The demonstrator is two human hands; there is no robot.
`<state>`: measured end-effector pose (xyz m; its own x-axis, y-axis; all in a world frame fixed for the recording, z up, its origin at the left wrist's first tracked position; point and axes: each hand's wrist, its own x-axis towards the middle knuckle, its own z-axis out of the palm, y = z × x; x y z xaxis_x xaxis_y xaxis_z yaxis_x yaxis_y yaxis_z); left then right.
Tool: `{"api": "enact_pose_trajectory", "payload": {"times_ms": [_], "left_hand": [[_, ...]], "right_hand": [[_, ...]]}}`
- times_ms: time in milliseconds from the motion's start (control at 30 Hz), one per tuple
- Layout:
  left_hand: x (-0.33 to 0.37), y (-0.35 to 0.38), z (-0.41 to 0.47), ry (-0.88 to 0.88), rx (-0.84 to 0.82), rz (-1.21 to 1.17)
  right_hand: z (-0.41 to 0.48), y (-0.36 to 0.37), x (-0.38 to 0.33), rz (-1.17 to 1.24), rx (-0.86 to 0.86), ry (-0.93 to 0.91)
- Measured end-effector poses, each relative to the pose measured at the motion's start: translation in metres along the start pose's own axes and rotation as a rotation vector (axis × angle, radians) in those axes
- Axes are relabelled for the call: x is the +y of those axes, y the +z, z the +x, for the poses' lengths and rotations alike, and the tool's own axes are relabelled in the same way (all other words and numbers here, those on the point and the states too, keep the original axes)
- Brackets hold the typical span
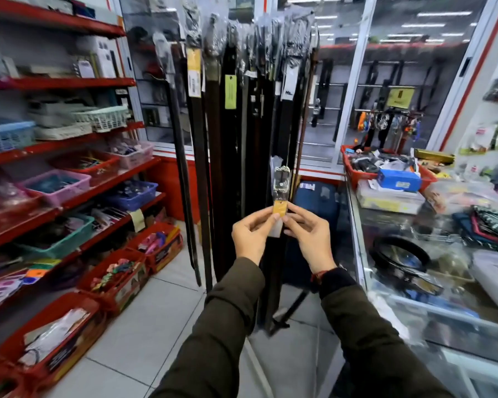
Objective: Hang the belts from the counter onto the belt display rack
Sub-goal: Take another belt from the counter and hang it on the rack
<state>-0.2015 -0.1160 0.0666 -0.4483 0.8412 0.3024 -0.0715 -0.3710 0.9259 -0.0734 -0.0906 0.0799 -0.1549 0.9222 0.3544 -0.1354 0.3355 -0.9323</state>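
Observation:
A dark belt with a silver buckle in clear wrap and a yellow tag is held upright in front of me. My left hand and my right hand both pinch it just below the buckle, at the tag. Its strap hangs down between my forearms. Straight behind it stands the belt display rack, full of several long dark belts with paper tags. On the glass counter at the right lies a coiled black belt.
Red shelves with plastic baskets line the left side, and red boxes of goods sit on the tiled floor below them. A red tray of small items rests at the counter's far end. Glass cabinets stand behind the rack.

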Motion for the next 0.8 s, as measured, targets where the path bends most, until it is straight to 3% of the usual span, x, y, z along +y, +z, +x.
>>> {"api": "enact_pose_trajectory", "payload": {"times_ms": [233,500,800], "left_hand": [[0.056,-0.035,0.062,0.051,0.080,-0.116],[0.152,-0.062,0.113,0.313,0.137,-0.030],[0.241,-0.079,0.168,0.414,0.240,-0.023]], "right_hand": [[0.057,0.071,-0.051,0.075,-0.111,-0.073],[0.101,0.143,-0.122,0.245,-0.135,-0.144],[0.156,0.193,-0.196,0.260,-0.162,-0.271]]}}
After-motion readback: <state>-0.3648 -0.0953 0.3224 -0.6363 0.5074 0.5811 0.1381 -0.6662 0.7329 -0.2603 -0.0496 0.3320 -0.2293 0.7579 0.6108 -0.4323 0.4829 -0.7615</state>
